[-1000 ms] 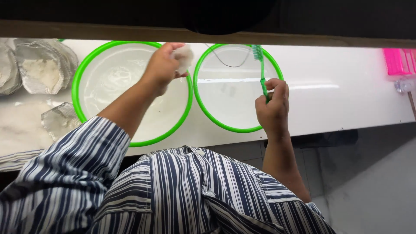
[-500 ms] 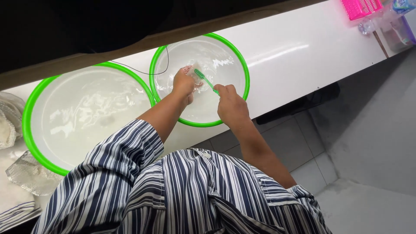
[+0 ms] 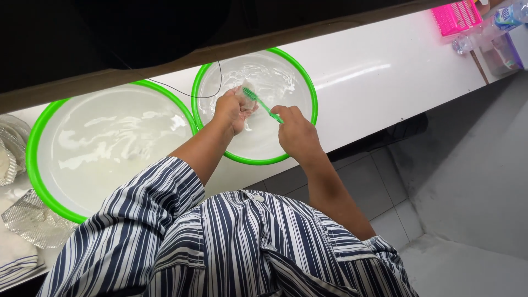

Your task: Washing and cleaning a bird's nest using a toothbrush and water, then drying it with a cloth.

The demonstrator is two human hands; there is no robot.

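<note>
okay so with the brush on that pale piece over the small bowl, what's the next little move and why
Probably a short stroke of the green toothbrush across the pale piece. Its head already rests on the piece, the left hand grips the piece over the smaller green-rimmed bowl of water, and the right hand holds the handle.

White counter (image 3: 385,71): two green-rimmed basins (image 3: 297,71) (image 3: 33,159) side by side, pink basket (image 3: 454,16), mesh pieces (image 3: 33,220) at left.

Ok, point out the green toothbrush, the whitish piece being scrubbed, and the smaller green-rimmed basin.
green toothbrush (image 3: 263,104), head view, on the handle's middle.
whitish piece (image 3: 242,95), head view, on its part showing above the left hand's fingers.
smaller green-rimmed basin (image 3: 311,88), head view, on its right rim.
</note>
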